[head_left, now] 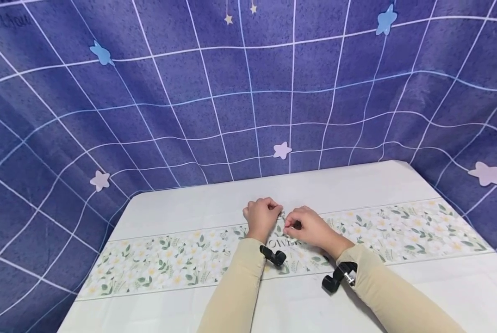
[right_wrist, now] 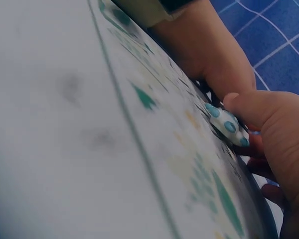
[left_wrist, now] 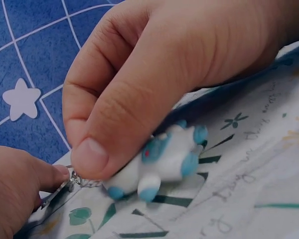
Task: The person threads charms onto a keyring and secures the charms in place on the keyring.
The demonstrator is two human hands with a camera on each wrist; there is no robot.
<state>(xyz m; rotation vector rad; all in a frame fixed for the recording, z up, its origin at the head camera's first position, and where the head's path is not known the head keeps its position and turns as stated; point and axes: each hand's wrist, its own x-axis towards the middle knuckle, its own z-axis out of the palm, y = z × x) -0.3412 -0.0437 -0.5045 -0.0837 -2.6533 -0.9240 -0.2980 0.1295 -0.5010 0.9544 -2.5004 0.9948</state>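
Observation:
A keychain with a small white-and-blue figurine (left_wrist: pixel 162 164) is between my two hands, low over the floral tablecloth strip. My left hand (head_left: pixel 263 217) pinches the short metal chain (left_wrist: pixel 84 181) beside the figurine, thumb against the fingers. From the other side, my right hand (head_left: pixel 308 226) pinches a silvery metal piece (left_wrist: pixel 57 191) at the chain's far end; its exact shape is partly hidden by the fingers. In the right wrist view the figurine (right_wrist: pixel 226 124) shows beside the right thumb (right_wrist: pixel 249 107), with the left hand (right_wrist: pixel 224 64) behind it.
The white tablecloth (head_left: pixel 177 310) carries a printed floral band (head_left: pixel 157 263) with lettering across the table. A blue curtain (head_left: pixel 215 111) with grid lines and stars hangs behind and at both sides. Each wrist wears a black camera mount (head_left: pixel 336 277).

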